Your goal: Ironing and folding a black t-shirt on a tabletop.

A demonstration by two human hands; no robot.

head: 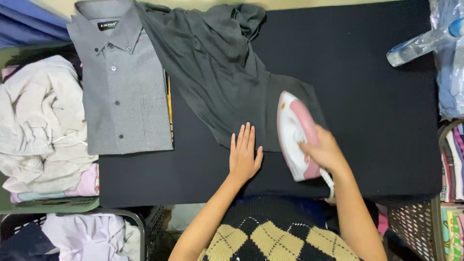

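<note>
Dark grey garment [217, 72] is spread mid-table, its hem at 6 o'clock pinned by the left hand [244, 155], flat with fingers extended. Right hand [325, 151] is wrapped round the pink-white iron [294, 133]'s handle at 3 o'clock. Fabric judged light, limp, creasing easily; best held at the hem. Folded grey shirt [121, 82] lies at 9 o'clock.

Soft, even overhead light gives a sharp picture with faint shadows, though the black table [377, 121] swallows detail and edges bow slightly.

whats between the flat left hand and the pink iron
In the head view, only a narrow strip of the dark grey garment lies between the left hand and the pink and white iron.
</note>
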